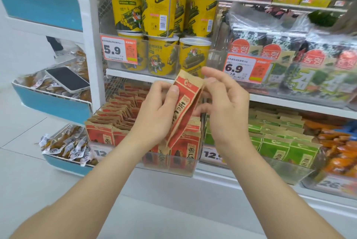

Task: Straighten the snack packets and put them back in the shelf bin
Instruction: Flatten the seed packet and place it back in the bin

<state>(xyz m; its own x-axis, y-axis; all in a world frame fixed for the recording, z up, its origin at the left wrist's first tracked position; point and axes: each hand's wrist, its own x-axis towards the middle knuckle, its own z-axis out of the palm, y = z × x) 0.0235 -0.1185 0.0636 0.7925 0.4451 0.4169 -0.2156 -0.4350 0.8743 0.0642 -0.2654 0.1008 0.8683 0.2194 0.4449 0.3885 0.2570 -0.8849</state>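
Note:
A red and brown paper snack packet (184,107) is held tilted above a clear shelf bin (181,169). My left hand (156,115) grips its left side, thumb on the printed front. My right hand (226,103) pinches its right edge near the top, with the other fingers spread. Below the packet the bin holds rows of the same red packets (116,117), standing in lines that run to the back of the shelf. The packets at the front stand upright behind the bin's clear wall.
Green packets (278,142) fill the bin to the right, orange ones (336,146) beyond. Yellow tubs (154,18) and seaweed packs (301,61) sit on the shelf above. Left, blue bins (52,105) hold wrapped snacks, with a phone (67,79) on top.

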